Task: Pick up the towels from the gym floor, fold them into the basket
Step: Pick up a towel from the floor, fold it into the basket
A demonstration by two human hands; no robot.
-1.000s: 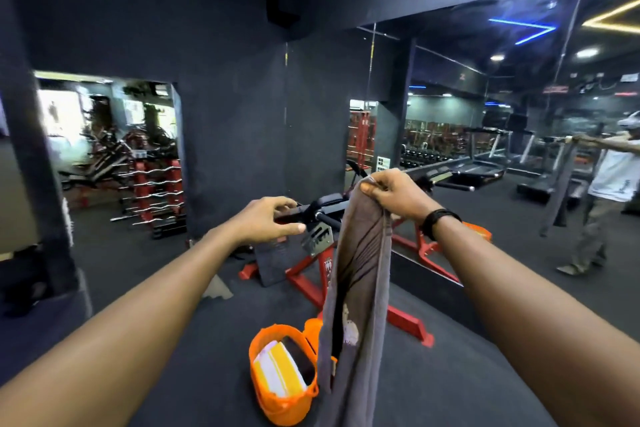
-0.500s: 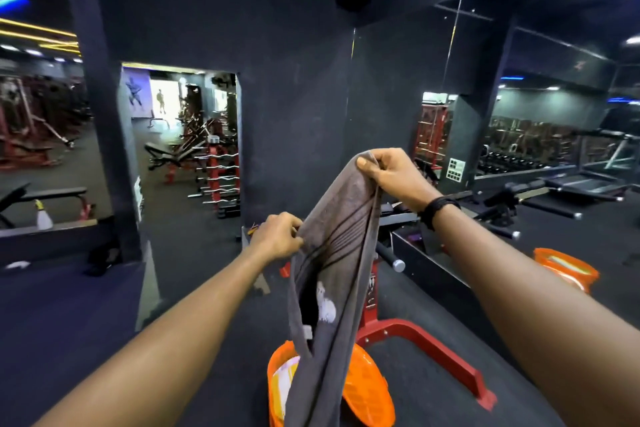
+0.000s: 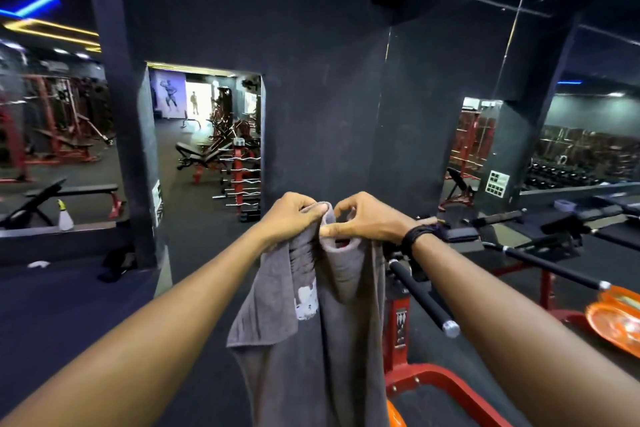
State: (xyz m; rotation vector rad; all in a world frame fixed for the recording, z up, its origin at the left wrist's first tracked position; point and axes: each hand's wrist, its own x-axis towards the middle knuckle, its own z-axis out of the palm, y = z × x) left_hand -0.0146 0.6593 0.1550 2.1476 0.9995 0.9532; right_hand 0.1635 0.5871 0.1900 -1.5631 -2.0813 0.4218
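Observation:
A grey towel (image 3: 322,340) with a white mark hangs in front of me, doubled over at the top. My left hand (image 3: 292,217) grips one top corner. My right hand (image 3: 367,218), with a black band on its wrist, pinches the other top edge close beside it. The two hands nearly touch. Below the towel only a sliver of the orange basket (image 3: 394,416) shows at the bottom edge; the towel hides the rest.
A red-framed gym machine (image 3: 433,378) with black padded bars (image 3: 422,298) stands just right of the towel. The mirror on the right reflects an orange basket (image 3: 613,322). Dark walls and a pillar (image 3: 117,114) stand ahead; a doorway shows racks of bars. A spray bottle (image 3: 64,217) sits at left.
My hands have come together, bringing the two top corners of the towel side by side. The view has swung left and down, and the basket has dropped almost out of sight.

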